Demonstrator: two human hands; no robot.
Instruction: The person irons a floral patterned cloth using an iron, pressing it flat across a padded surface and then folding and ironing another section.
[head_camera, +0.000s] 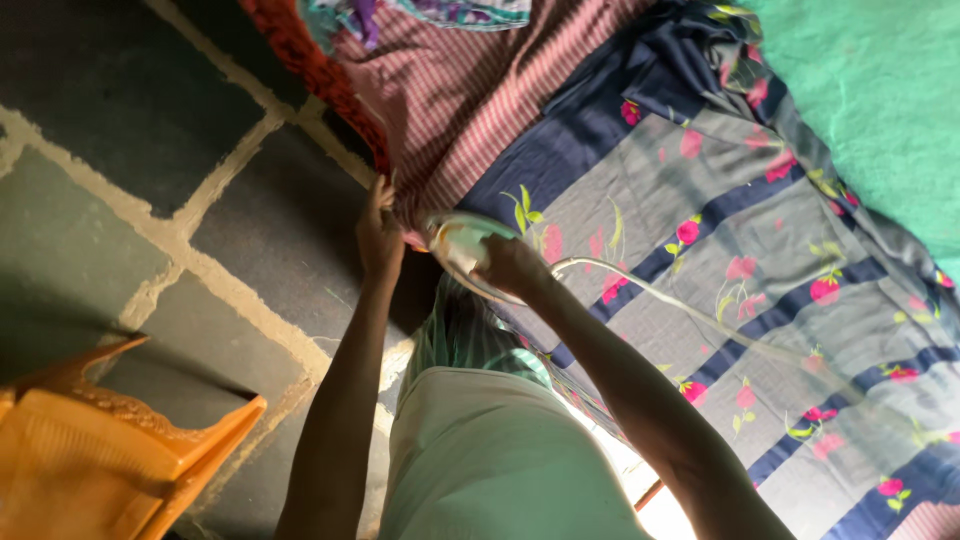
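The person's right hand (510, 265) is closed around the handle of a white clothes iron (462, 243), which rests on the striped pink-and-maroon cloth (480, 95) at that cloth's near corner. Taking the iron as the landmark, the left hand (378, 235) lies just beside it, on the side toward the stone floor (130, 150), fingers pinched together on the cloth's hanging edge and holding it taut. The two hands are close but not touching; the iron sits between them and slightly farther from the body.

The iron's long axis runs roughly from the right hand toward the striped cloth, with what appears to be its nose pointing up and away from the person, along the stripes; the motion blur makes its exact outline hard to tell. Its pale cord (700, 315) trails from the iron's back end past the right forearm, across the blue-and-grey floral sheet (720, 200) that spreads on the iron's far right side. The right hand is the one on the iron; the left is nearer the cloth's free edge. An orange plastic chair (110, 450) stands well apart from the iron, on the floor beyond the left arm. A green cover (880, 90) lies past the floral sheet.
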